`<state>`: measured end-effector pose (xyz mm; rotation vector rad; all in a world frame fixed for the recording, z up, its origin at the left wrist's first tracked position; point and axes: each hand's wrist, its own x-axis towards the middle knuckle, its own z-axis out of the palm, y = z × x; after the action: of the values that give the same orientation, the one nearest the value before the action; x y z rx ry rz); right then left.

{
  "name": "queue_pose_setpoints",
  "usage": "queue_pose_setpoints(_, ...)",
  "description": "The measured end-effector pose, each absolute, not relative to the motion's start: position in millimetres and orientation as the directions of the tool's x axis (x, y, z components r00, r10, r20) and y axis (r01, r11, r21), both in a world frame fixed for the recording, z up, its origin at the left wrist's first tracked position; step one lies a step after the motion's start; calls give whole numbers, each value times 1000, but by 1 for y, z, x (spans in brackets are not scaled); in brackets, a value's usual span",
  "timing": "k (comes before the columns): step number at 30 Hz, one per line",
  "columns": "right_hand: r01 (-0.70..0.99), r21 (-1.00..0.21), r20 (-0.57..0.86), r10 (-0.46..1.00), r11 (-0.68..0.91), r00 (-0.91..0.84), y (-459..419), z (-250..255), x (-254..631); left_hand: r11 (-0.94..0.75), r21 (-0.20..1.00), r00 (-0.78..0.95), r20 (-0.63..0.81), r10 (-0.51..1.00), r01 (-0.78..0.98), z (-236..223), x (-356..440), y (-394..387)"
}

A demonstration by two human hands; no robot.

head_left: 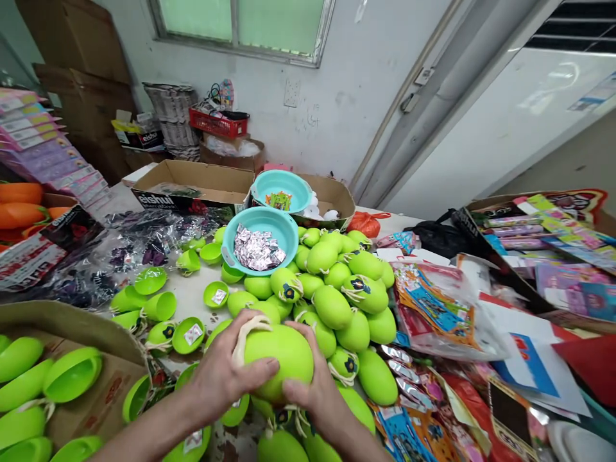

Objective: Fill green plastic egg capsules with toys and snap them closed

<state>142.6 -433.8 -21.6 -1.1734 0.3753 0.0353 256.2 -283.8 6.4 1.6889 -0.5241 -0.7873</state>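
We see a big desk (pixel 192 296) under our hands, full of toys and packs. Far beyond our hands stands an open cardboard box (pixel 197 183), well apart from us. To the left of our left hand sits another box (pixel 62 324) with green shell halves inside it. Just past our fingers lies a big pile of green eggs (pixel 346 301), closed up and heaped together. Beyond that pile, a blue bowl (pixel 243 224) holds little shiny packets (pixel 257 249). A second blue bowl (pixel 282 186) sits behind it, farther from our hands. To the right of our right hand lie colorful paper packs (pixel 433 301), spread flat. Open green halves (pixel 187 333) lie just past our left hand, some with a small packet inside.

Between our two hands is one green egg (pixel 282 356). It is held just above the desk, near the front of the pile. Our left hand (pixel 226 372) wraps around its left side, with the thumb lying across the front. Our right hand (pixel 312 385) grips its right side, fingers curled on the shell. Both hands press in on the egg from each side. A pale string (pixel 243 337) sticks out by our left fingers.
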Motion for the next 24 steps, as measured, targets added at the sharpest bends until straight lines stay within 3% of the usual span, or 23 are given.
queue_pose_setpoints(2,-230,-940,-285,-212,251,935,-458,-22,158,-285,958,688,-203,-696,-5,-1,269,-299)
queue_pose_setpoints(4,-192,-981,-163,-412,-32,897,-493,-24,179,-280,959,765,-143,-628,-51,-10,279,-308)
queue_pose_setpoints(6,-241,-877,116,-669,-417,734,-536,-27,202,-287,957,848,-121,-515,-37,-25,284,-307)
queue_pose_setpoints(8,-349,-694,359,-723,-629,590,-582,-31,225,-322,946,875,-188,-447,38,-46,280,-295)
queue_pose_setpoints(12,-616,-452,363,-764,-645,534,-656,-46,264,-468,874,818,-361,-447,130,-99,245,-250)
queue_pose_setpoints(15,-701,-332,254,-776,-631,578,-678,-58,284,-551,827,765,-428,-482,116,-126,204,-217)
queue_pose_setpoints(19,-683,-369,187,-770,-630,610,-689,-58,295,-623,775,694,-506,-512,105,-134,170,-194)
queue_pose_setpoints(24,-628,-431,119,-730,-648,673,-708,-50,300,-686,727,735,-480,-480,27,-121,173,-193)
